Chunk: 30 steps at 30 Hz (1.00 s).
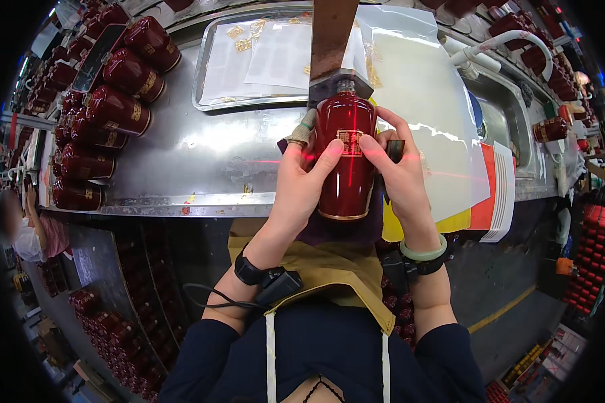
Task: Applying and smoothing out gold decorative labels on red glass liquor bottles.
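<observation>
A dark red glossy bottle lies between my hands, its clear threaded neck pointing away from me against a metal stand. My left hand grips its left side, with cloth-like finger covers on some fingers. From the right, my right hand closes round the other side; a dark band shows at its fingers. Both thumbs press on the edges of a small gold label on the bottle's front. Thin red light lines cross the bottle lengthwise and sideways. The fingers behind the bottle are partly hidden.
A metal tray with white sheets and gold label pieces stands behind left. Several red bottles lie stacked at the left of the steel bench. Right are translucent sheets, a sink and a tap. A person is far left.
</observation>
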Tool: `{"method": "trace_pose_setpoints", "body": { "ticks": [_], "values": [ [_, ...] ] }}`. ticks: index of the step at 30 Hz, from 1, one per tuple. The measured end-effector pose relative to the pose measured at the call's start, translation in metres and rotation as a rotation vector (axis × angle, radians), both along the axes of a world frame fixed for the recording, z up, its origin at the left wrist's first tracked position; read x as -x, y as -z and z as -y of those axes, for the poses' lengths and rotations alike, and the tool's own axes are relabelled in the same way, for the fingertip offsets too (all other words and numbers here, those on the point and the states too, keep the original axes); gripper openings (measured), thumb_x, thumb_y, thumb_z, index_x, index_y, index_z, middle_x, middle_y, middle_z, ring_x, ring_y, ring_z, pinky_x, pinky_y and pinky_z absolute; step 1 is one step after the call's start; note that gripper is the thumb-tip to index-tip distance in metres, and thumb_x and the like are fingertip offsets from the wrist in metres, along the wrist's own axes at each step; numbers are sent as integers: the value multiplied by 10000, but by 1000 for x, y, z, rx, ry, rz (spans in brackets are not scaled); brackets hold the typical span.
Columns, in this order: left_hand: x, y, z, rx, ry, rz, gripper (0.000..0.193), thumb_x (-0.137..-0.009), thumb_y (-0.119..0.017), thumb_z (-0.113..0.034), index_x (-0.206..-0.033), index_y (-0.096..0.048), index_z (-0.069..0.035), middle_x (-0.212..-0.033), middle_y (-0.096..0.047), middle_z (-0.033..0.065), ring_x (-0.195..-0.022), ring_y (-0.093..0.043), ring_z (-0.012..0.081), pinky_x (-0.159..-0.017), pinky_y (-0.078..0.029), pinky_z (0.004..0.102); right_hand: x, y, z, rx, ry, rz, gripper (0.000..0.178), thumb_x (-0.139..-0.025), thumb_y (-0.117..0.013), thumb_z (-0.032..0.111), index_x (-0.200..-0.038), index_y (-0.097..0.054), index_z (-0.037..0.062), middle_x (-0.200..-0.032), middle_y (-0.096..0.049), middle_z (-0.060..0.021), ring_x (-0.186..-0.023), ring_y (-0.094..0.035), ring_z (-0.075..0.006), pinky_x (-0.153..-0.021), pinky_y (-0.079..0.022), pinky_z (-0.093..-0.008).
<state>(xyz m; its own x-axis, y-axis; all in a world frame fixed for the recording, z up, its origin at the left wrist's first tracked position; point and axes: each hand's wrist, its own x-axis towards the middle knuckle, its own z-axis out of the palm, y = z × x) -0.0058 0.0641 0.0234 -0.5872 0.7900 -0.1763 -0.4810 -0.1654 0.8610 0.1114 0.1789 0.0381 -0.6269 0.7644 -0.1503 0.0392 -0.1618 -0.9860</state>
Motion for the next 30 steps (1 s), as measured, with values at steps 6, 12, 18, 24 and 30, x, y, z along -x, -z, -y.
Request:
{"method": "trace_pose_setpoints", "body": {
  "ticks": [6, 12, 18, 24, 30],
  "values": [
    [0, -2, 0, -3, -1, 21, 649, -1019, -691, -166, -1546, -373, 35, -1393, -602, 133, -1208, -627, 159, -1017, -537, 319, 7, -7, -4, 51, 42, 40, 545, -946, -795, 197, -1387, -540, 3, -826, -490, 68, -795, -469, -28, -737, -417, -191],
    [1, -3, -1, -1, 11, 39, 641, -1021, -684, -152, -1549, -370, 31, -1392, -602, 132, -1209, -626, 156, -1021, -536, 318, 9, -2, -3, -12, 56, 51, 510, -948, -795, 203, -1348, -552, 1, -823, -481, 69, -788, -470, -31, -732, -422, -191],
    [1, -5, 1, 3, 8, 46, 627, -1032, -666, -147, -1552, -366, 33, -1399, -599, 130, -1220, -617, 156, -1034, -525, 317, 9, -6, -2, -8, 52, 60, 515, -948, -793, 205, -1352, -548, -2, -819, -468, 72, -787, -466, -30, -725, -415, -190],
    [4, 1, 0, -11, -9, 113, 576, -1089, -580, -254, -1550, -385, 31, -1422, -591, 121, -1290, -566, 160, -1102, -458, 322, 9, -4, -3, 7, 45, 67, 524, -946, -796, 205, -1357, -549, -6, -825, -480, 70, -790, -466, -30, -737, -419, -192],
    [11, 0, 1, -13, 14, 142, 579, -1085, -590, -305, -1534, -421, 19, -1428, -593, 100, -1286, -570, 151, -1099, -456, 319, 8, -7, -4, 5, 29, 54, 548, -942, -803, 201, -1367, -536, -18, -834, -483, 68, -792, -478, -28, -740, -429, -188]
  ]
}}
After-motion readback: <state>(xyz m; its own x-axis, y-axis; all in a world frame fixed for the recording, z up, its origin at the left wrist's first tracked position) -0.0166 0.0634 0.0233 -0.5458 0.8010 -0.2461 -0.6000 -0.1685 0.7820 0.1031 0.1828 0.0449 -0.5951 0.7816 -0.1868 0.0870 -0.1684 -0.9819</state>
